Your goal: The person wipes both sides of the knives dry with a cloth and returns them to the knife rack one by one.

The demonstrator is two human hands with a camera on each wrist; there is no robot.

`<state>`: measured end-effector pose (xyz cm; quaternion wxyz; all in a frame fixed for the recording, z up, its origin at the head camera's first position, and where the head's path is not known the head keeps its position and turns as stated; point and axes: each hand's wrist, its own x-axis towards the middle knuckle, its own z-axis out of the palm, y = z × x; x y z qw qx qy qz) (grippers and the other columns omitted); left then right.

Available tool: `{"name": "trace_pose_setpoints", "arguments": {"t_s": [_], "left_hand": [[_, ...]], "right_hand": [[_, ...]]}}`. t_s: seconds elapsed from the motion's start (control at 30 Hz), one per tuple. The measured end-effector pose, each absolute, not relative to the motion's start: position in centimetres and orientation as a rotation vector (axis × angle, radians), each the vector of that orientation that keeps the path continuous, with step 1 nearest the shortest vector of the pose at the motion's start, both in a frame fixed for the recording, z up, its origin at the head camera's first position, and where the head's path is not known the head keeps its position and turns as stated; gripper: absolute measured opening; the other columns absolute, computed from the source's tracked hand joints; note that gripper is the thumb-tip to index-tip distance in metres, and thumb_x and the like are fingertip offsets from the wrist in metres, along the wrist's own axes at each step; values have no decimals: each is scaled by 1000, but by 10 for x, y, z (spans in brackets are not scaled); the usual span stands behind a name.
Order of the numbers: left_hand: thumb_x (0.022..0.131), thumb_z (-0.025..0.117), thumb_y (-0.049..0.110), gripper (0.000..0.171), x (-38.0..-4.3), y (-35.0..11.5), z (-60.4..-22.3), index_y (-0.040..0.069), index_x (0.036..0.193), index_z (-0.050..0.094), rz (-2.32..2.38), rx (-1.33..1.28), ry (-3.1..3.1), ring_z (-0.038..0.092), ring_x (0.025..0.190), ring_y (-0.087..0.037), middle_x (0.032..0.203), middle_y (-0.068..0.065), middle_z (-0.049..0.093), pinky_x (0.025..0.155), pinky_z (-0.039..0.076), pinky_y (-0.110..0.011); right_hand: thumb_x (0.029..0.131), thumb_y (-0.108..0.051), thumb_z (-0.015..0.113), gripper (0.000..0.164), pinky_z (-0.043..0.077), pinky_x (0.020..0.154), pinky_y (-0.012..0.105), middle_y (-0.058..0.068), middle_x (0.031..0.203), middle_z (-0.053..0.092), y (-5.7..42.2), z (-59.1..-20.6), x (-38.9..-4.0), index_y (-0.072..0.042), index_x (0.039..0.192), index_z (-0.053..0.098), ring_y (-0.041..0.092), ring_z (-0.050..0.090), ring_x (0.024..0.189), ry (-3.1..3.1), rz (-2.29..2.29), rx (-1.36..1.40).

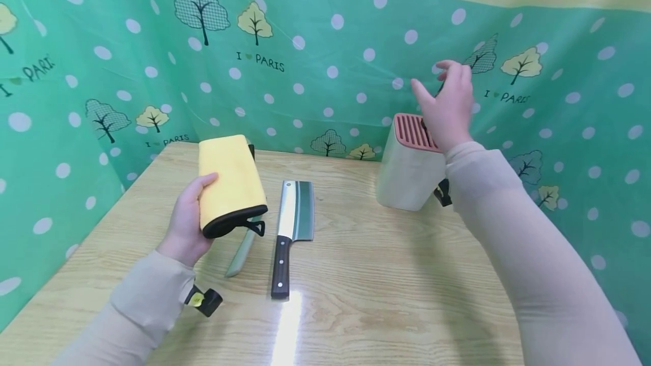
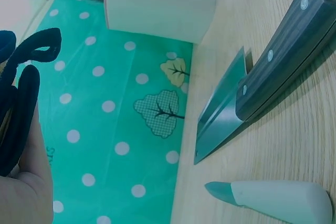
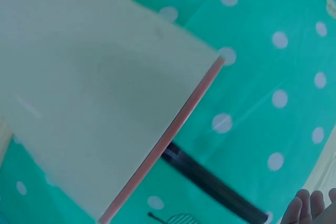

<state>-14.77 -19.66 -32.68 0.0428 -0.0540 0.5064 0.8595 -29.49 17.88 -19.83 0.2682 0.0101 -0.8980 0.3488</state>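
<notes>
My left hand [image 1: 187, 222] grips a folded yellow cloth [image 1: 231, 179] with black edging and a black loop, above the table's left side. My right hand [image 1: 450, 109] is raised over a white knife block [image 1: 407, 171] with a pink slotted top. Its fingers are spread and partly bent. A knife with a dark handle [image 3: 215, 182] stands in the block; in the right wrist view the fingers are apart from that handle. On the wood lies a cleaver [image 1: 296, 213] with a black riveted handle. Beside it is a small knife [image 2: 283, 200] with a pale handle and green blade, partly hidden by the cloth in the head view.
A green polka-dot curtain [image 1: 305, 95] with printed trees hangs behind and at both sides of the wooden table [image 1: 366, 287]. Something small and black [image 1: 251, 151] shows behind the cloth. Black camera mounts [image 1: 205, 301] are strapped at the wrists.
</notes>
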Motion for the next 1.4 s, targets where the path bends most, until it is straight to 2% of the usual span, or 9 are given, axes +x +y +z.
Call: {"name": "trace_pose_setpoints", "arguments": {"t_s": [0.2, 0.57, 0.93, 1.23, 1.4], "left_hand": [[102, 48, 40, 67, -147, -198, -326, 19, 155, 13, 2641, -152, 1541, 64, 102, -3, 125, 8, 54, 86, 54, -18], [102, 47, 39, 67, -148, -198, -327, 19, 156, 11, 2655, -134, 1544, 63, 102, -2, 125, 7, 51, 85, 54, -18], [102, 47, 40, 68, -151, -202, -327, 20, 157, 11, 2645, -158, 1552, 62, 104, -3, 129, 6, 49, 87, 54, -18], [102, 46, 41, 65, -156, -204, -328, 22, 155, 14, 2638, -179, 1562, 60, 103, -3, 128, 6, 47, 86, 53, -17], [102, 46, 42, 67, -157, -205, -329, 22, 156, 12, 2642, -175, 1567, 59, 105, -3, 130, 7, 46, 87, 52, -17]], "right_hand": [[96, -51, 56, 64, 42, 81, 27, 6, 129, 46, 161, -204, -280, -14, 144, 40, 17, 45, 91, -2432, 979, 137], [95, -45, 63, 61, 46, 85, 35, 11, 125, 52, 131, -223, -258, -8, 141, 45, 27, 52, 100, -2465, 1023, 363], [94, -39, 68, 59, 49, 83, 37, 12, 121, 56, 103, -244, -240, -5, 137, 49, 26, 55, 98, -2543, 1058, 524], [93, -45, 67, 62, 51, 84, 35, 6, 120, 59, 78, -275, -226, -5, 138, 50, 20, 56, 99, -2703, 956, 655], [93, -46, 67, 58, 52, 83, 35, 4, 116, 60, 67, -294, -218, -7, 134, 53, 20, 57, 101, -2745, 928, 709]]}}
